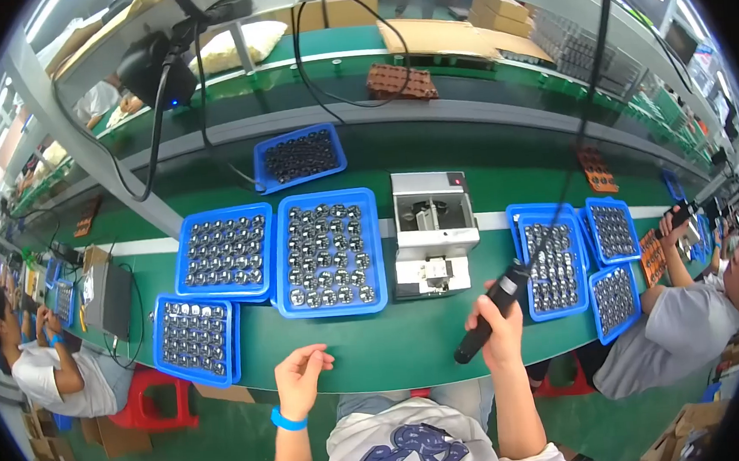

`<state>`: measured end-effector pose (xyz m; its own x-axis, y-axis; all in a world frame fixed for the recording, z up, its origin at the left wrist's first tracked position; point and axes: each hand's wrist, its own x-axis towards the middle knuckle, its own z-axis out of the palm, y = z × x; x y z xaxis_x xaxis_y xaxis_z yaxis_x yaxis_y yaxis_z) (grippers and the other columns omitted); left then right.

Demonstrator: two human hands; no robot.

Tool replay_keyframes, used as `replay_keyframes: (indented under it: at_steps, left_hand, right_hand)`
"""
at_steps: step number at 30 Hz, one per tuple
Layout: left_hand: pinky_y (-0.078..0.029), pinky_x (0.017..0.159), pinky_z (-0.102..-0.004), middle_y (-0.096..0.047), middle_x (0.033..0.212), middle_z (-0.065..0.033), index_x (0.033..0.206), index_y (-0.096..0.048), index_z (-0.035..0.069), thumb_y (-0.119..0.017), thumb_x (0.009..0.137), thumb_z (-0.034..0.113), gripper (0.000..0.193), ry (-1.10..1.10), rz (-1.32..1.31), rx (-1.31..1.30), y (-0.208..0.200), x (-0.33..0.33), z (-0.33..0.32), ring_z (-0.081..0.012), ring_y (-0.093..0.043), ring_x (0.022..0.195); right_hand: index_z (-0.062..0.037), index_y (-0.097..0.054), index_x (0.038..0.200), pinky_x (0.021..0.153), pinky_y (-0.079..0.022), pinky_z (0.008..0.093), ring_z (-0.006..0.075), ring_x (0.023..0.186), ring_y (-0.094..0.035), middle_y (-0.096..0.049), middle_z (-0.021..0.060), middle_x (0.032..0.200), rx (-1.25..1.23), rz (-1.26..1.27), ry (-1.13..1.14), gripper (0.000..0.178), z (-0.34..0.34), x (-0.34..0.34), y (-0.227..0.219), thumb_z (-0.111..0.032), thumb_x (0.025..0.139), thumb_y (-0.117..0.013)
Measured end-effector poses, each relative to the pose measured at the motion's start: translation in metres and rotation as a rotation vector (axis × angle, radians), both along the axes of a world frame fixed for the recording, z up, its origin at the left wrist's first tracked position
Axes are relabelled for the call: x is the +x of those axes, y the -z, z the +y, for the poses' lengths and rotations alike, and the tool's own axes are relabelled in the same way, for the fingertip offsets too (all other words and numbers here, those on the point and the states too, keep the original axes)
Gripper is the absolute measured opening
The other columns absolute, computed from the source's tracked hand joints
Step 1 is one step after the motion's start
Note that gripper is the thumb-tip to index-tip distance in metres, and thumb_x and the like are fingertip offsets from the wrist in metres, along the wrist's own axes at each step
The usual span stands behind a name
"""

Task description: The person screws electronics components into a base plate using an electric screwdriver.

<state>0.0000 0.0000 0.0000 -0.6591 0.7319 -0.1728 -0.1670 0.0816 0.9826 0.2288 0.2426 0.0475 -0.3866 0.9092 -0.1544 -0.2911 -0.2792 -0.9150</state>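
bare green tabletop [386, 346] is stretching between left hand [299, 381] and right hand [502, 331], leaving a lane; straight ahead the boxy machine [435, 242] is blocking, blue trays [332, 311] are crowding either side, and a black cable [601, 43] is slanting down rightward.

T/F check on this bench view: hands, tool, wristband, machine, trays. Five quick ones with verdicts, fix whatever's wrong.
1. The right hand grips a black handheld tool. True.
2. The left hand is on the tool as well. False: it is apart from the tool, with nothing visible in it.
3. The blue wristband is on the right wrist. False: it is on the left wrist.
4. The grey-and-white machine stands between a large blue tray on its left and more blue trays on its right. True.
5. The work surface is red. False: it is green.
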Motion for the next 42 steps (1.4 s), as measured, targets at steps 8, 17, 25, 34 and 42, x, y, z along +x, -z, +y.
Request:
replay_keyframes:
  at_steps: [8,17,25,34,42]
  left_hand:
    - [-0.054,0.07,-0.0279,-0.069,0.092,-0.008,0.106,-0.071,0.0,-0.072,0.086,0.0,0.02,0.081,0.639,0.153,-0.077,0.0,0.074,-0.014,-0.067,0.078]
    - [-0.053,0.07,-0.0375,-0.063,0.093,-0.0092,0.109,-0.072,0.007,-0.078,0.078,0.006,0.031,0.274,1.227,0.123,-0.089,0.026,0.17,-0.0275,-0.062,0.085]
    - [-0.049,0.071,-0.039,-0.059,0.089,-0.0083,0.108,-0.073,0.006,-0.08,0.077,0.009,0.032,0.237,1.392,0.086,-0.076,0.037,0.19,-0.0274,-0.056,0.08]
    - [-0.054,0.074,-0.0407,-0.064,0.092,-0.0089,0.101,-0.074,0.006,-0.074,0.083,0.012,0.019,0.318,1.356,-0.002,-0.095,0.034,0.196,-0.0291,-0.064,0.087]
    - [-0.057,0.069,-0.0434,-0.067,0.089,-0.0108,0.085,-0.069,0.006,-0.062,0.08,0.008,0.009,0.599,1.762,-0.181,-0.126,0.04,0.211,-0.0326,-0.068,0.082]
  right_hand:
    - [-0.0039,-0.05,0.114,0.062,-0.051,0.0321,0.019,0.065,-0.062,-0.061,0.0081,0.083,0.027,-0.055,-0.114,0.041,-0.01,-0.026,0.008,-0.006,0.081,-0.075]
    - [0.0001,-0.052,0.123,0.062,-0.049,0.0342,0.0197,0.064,-0.06,-0.061,0.0069,0.077,0.009,0.078,-0.08,0.049,-0.018,0.006,0.012,-0.006,0.079,-0.072]
    - [0.0028,-0.051,0.125,0.066,-0.048,0.0368,0.0211,0.066,-0.059,-0.06,0.0086,0.073,-0.087,0.211,-0.109,0.058,-0.017,0.026,0.012,-0.01,0.073,-0.072]
    - [0.0037,-0.052,0.123,0.067,-0.047,0.0354,0.0201,0.067,-0.059,-0.061,0.0091,0.074,-0.125,0.244,-0.179,0.056,-0.013,0.029,0.012,-0.01,0.074,-0.073]
    - [0.0015,-0.055,0.122,0.068,-0.048,0.0326,0.0175,0.069,-0.06,-0.063,0.0074,0.078,-0.126,0.288,-0.192,0.052,-0.015,0.032,0.021,-0.009,0.074,-0.073]
